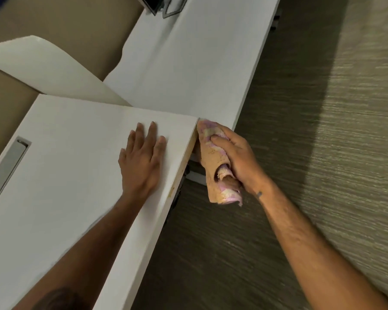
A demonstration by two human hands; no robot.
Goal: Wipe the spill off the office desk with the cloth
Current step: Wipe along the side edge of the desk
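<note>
Cloth (213,162) bunched in right hand (238,159), fingers curled tight around it, pressed against the side edge of the desk (65,175) at its far corner; cloth looks tan with pink and yellow patches, tail hanging below the fist; brownish smear along the desk edge just under the grip; left hand (141,162) flat on the desk top, fingers spread, holding nothing, just beside the cloth; second desk (188,63) beyond; carpet (278,198) below.
</note>
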